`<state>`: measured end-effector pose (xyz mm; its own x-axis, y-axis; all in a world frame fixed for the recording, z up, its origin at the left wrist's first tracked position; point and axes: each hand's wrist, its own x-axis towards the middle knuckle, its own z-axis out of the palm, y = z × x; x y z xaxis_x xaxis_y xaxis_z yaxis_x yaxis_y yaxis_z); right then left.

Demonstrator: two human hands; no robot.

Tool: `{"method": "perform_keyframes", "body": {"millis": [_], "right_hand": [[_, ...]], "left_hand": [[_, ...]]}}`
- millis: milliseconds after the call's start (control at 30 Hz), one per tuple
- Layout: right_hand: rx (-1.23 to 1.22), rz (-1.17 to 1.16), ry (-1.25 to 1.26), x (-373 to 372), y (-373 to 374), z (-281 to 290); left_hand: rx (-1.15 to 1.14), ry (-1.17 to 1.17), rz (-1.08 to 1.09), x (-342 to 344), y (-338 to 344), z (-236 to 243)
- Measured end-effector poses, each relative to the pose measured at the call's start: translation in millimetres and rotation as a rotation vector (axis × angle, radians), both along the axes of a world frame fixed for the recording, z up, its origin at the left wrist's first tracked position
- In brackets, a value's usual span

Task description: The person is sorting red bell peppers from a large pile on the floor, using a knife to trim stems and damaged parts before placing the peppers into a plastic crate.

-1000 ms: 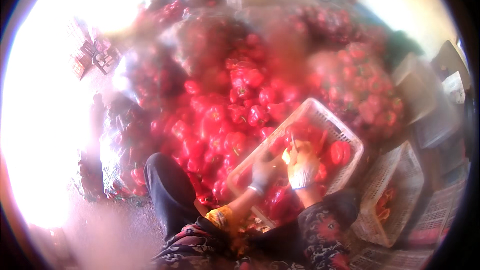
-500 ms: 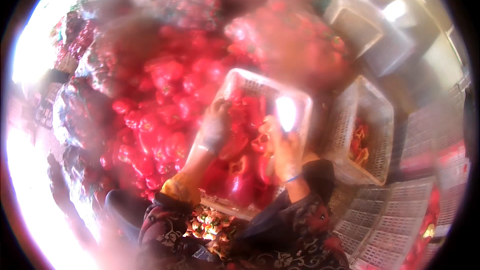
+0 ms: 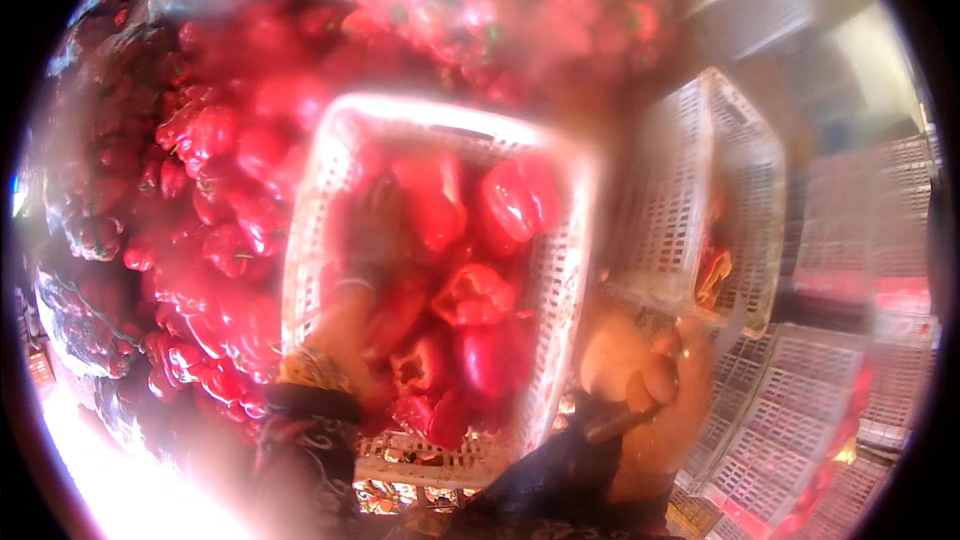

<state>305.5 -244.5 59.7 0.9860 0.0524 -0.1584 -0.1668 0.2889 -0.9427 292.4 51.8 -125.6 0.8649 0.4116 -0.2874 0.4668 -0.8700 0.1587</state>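
Observation:
My left hand (image 3: 372, 235) reaches down inside a white perforated crate (image 3: 575, 285), against its left side. It is blurred and shaded among the peppers, so its fingers do not show clearly. Red bell peppers (image 3: 512, 202) lie around it in the crate. One pepper (image 3: 475, 295) nearer me has an opened, hollow top. Outside the crate's right wall, my right hand (image 3: 655, 375) is closed with curled fingers. A thin pale blade (image 3: 734, 332), seemingly a knife's, sticks out beside it; its handle is hidden.
A large heap of red peppers (image 3: 225, 245) spreads along the left, with filled bags (image 3: 85, 315) beyond. To the right stands another crate (image 3: 680, 175) with some pepper pieces (image 3: 713, 278) inside. Stacked crates (image 3: 790, 420) fill the lower right. Pepper scraps (image 3: 385, 496) lie below my crate.
My right hand has left the crate and moved right, past its wall. The left hand has moved from the crate's left rim down inside it. The view has also shifted.

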Motion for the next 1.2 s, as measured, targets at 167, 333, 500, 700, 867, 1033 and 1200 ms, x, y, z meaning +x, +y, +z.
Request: {"method": "perform_keyframes", "body": {"millis": [167,333,500,700,867,1033,1200], "right_hand": [[0.43,0.089,0.175,9,-1,25],[0.581,0.113,0.325,9,-24,13],[0.46,0.122,0.314,4,-24,26],[0.553,0.169,0.337,3,-11,37],[0.556,0.214,0.417,1,-1,42],[0.462,0.197,0.372,-4,5,35],[0.505,0.177,0.312,4,-18,19]], "left_hand": [[0.09,0.122,0.008,19,1,7],[0.208,-0.165,-0.058,20,-17,19],[0.056,-0.374,-0.065,81,-61,49],[-0.529,-0.352,0.156,125,-103,24],[-0.132,-0.001,-0.422,44,-89,4],[-0.216,0.022,-0.556,21,-102,36],[-0.209,-0.156,-0.115,54,-110,123]]}}
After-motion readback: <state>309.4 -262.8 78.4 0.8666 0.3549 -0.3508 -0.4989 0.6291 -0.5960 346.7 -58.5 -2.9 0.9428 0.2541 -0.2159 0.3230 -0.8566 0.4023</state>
